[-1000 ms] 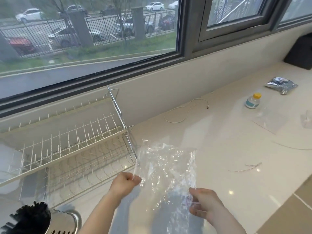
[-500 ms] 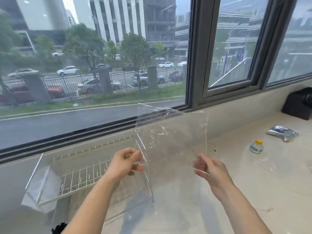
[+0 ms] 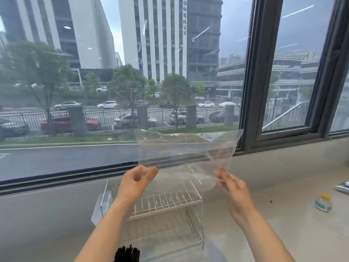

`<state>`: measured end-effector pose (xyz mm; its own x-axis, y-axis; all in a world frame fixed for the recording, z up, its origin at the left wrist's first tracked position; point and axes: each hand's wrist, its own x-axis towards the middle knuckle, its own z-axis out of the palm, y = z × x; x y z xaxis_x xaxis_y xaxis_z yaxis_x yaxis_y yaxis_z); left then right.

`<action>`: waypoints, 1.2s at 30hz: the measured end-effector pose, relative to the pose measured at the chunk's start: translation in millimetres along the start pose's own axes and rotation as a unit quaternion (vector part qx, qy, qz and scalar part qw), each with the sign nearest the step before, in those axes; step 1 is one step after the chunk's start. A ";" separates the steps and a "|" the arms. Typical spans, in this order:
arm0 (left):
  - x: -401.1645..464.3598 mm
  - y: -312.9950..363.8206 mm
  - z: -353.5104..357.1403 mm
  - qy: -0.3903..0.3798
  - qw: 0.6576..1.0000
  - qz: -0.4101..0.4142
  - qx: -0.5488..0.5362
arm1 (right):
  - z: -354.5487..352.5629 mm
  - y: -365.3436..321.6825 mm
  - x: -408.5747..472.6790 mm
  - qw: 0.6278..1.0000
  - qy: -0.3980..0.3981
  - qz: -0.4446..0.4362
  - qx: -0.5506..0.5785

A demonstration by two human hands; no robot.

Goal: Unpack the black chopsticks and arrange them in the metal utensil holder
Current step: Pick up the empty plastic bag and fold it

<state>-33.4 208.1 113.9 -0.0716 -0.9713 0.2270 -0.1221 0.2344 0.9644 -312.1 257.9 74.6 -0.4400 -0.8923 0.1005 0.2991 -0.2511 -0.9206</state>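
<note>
Up in front of the window, both hands hold an empty clear plastic bag (image 3: 186, 154) stretched between them. The left hand (image 3: 137, 181) has its fingers curled, thumb and forefinger pinching the bag's lower left corner; the right hand (image 3: 229, 183) pinches the lower right edge with its fingertips, the other fingers loosely extended. Held this way the bag hangs upward and flat like a sheet, most likely so it can be smoothed or folded before being put aside, since nothing shows inside it.

Below the hands stands a white wire dish rack (image 3: 166, 203) on the pale worktop (image 3: 283, 233), against the wall under the window sill. At the very bottom edge of the view, just beside the left forearm, a tuft of black chopsticks (image 3: 127, 254) pokes up: thin, dark, tightly bunched ends standing upright. Whatever they stand in is cut off by the frame, so the metal holder itself cannot be seen, though their bunched, upright stance suggests they already sit in it. By that reading the unpacking looks done and only the wrapping is left to deal with.

Off to the right on the worktop sit a small bottle (image 3: 323, 202) with a yellow cap and, further back, a silvery packet (image 3: 344, 187).
</note>
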 end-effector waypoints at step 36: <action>-65.4 -80.1 40.1 -0.078 0.983 -0.112 -0.124 | -61.7 26.1 -101.5 0.986 0.095 0.124 -0.064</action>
<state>-58.6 254.5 16.4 -0.2238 -0.9746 0.0003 0.0916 -0.0207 0.9956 -311.8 365.1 17.1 -0.5216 -0.8306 -0.1949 0.3130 0.0263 -0.9494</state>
